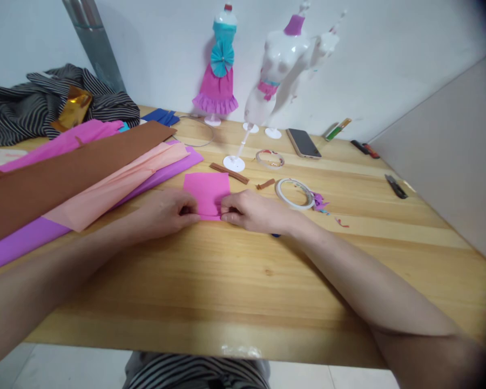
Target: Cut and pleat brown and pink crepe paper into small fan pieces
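Observation:
A square of pink crepe paper [207, 190] lies flat on the wooden table, with a narrow fold along its near edge. My left hand [170, 209] pinches the left end of that fold between thumb and fingers. At the right end, my right hand [243, 209] pinches the same fold. Just beyond the paper lies a folded brown strip [229, 173]. To the right are a small brown scrap [266, 184] and a white roll of tape [295, 194], with purple scraps [319, 202] beside it.
Brown [76, 162], peach and purple crepe sheets cover the table's left. At the back stand a mannequin in a paper dress [218, 65] and a mostly bare mannequin [273, 70]. A phone [303, 143], a clear tape roll [270, 159] and a cutter knife [396, 187] lie to the right.

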The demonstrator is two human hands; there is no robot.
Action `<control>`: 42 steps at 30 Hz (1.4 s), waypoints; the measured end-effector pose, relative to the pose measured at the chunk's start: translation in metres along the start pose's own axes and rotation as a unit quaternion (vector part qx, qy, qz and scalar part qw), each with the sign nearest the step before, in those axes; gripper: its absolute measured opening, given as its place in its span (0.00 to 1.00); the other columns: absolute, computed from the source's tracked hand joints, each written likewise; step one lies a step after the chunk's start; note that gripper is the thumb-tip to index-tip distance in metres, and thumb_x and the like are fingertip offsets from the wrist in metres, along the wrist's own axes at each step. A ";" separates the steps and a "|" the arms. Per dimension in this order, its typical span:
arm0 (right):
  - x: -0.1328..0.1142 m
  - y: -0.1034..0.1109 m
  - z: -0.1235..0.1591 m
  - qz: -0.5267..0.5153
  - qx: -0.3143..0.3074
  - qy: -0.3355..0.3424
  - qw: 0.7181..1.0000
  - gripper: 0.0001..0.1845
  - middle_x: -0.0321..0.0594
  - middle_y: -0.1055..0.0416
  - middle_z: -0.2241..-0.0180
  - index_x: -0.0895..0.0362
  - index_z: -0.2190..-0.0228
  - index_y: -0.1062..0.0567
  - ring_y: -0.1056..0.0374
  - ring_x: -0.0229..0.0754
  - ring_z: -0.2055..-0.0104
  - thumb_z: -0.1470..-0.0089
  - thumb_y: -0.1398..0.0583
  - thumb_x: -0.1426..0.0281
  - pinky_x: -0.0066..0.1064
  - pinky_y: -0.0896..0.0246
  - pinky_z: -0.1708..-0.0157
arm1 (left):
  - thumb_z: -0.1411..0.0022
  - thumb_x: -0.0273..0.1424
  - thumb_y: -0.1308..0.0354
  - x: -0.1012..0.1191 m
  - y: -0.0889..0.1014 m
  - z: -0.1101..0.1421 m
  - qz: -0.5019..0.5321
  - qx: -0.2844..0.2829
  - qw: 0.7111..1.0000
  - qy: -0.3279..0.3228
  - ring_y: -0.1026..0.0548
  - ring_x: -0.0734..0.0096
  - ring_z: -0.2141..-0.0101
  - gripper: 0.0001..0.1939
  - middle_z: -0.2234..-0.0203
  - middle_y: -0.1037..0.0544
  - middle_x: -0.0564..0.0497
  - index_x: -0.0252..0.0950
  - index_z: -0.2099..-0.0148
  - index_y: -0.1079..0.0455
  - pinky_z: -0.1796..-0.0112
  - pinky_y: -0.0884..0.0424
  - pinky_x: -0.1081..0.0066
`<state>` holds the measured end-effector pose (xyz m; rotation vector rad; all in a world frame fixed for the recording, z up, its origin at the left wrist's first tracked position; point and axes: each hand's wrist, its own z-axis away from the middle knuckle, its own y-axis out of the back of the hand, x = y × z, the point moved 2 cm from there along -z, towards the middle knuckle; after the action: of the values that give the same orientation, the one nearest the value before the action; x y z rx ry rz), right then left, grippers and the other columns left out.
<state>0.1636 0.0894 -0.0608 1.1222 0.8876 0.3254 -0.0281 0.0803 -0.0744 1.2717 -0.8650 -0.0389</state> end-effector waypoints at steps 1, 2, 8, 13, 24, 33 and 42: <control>0.000 0.000 0.000 -0.001 0.000 0.000 1.000 0.07 0.36 0.33 0.75 0.59 0.75 0.32 0.41 0.34 0.73 0.48 0.47 0.78 0.25 0.53 0.72 | 0.43 0.32 0.48 0.000 0.000 0.000 0.007 -0.001 1.000 0.001 0.38 0.75 0.75 0.10 0.79 0.31 0.54 0.34 0.75 0.36 0.73 0.46 0.73; 0.000 0.000 0.000 -0.003 -0.001 0.001 1.000 0.07 0.36 0.33 0.74 0.59 0.75 0.32 0.40 0.34 0.72 0.48 0.47 0.78 0.26 0.53 0.72 | 0.43 0.33 0.48 -0.001 0.000 0.000 0.014 -0.001 1.000 0.001 0.37 0.75 0.75 0.10 0.79 0.31 0.55 0.34 0.74 0.36 0.73 0.46 0.74; -0.002 0.001 0.001 -0.003 -0.006 0.001 1.000 0.07 0.37 0.32 0.74 0.59 0.75 0.32 0.40 0.34 0.72 0.48 0.47 0.78 0.25 0.52 0.72 | 0.43 0.33 0.49 0.000 0.001 -0.001 -0.005 -0.002 1.000 -0.006 0.37 0.74 0.75 0.10 0.79 0.30 0.54 0.34 0.74 0.35 0.73 0.44 0.73; -0.002 0.001 0.001 0.003 -0.009 -0.011 1.000 0.06 0.37 0.31 0.73 0.59 0.74 0.32 0.39 0.34 0.72 0.47 0.47 0.77 0.25 0.52 0.72 | 0.43 0.32 0.50 0.001 0.001 -0.001 -0.022 0.004 1.000 -0.005 0.35 0.73 0.74 0.10 0.78 0.29 0.53 0.34 0.74 0.34 0.72 0.44 0.72; -0.002 0.000 0.001 0.018 -0.012 -0.033 0.999 0.06 0.37 0.33 0.73 0.58 0.74 0.33 0.40 0.35 0.72 0.46 0.47 0.75 0.26 0.52 0.71 | 0.43 0.31 0.48 0.000 0.000 0.001 -0.059 0.006 0.998 0.003 0.35 0.72 0.74 0.08 0.77 0.28 0.53 0.34 0.72 0.33 0.72 0.46 0.72; -0.003 0.002 0.002 0.004 -0.018 -0.018 1.000 0.05 0.36 0.34 0.74 0.58 0.75 0.34 0.41 0.35 0.73 0.48 0.46 0.76 0.26 0.53 0.72 | 0.43 0.32 0.49 0.001 -0.001 0.001 -0.063 0.006 0.998 -0.004 0.36 0.72 0.74 0.08 0.78 0.28 0.53 0.34 0.72 0.33 0.73 0.47 0.72; 0.001 0.001 0.004 0.005 -0.008 -0.051 0.999 0.03 0.34 0.34 0.75 0.58 0.74 0.33 0.42 0.34 0.74 0.49 0.44 0.74 0.25 0.56 0.75 | 0.44 0.31 0.48 0.001 -0.004 0.002 -0.096 0.024 0.995 -0.006 0.38 0.73 0.76 0.08 0.79 0.30 0.53 0.34 0.74 0.34 0.74 0.50 0.71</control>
<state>0.1671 0.0876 -0.0597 1.1199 0.7882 0.2810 -0.0269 0.0774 -0.0771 1.3981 -0.7556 -0.1789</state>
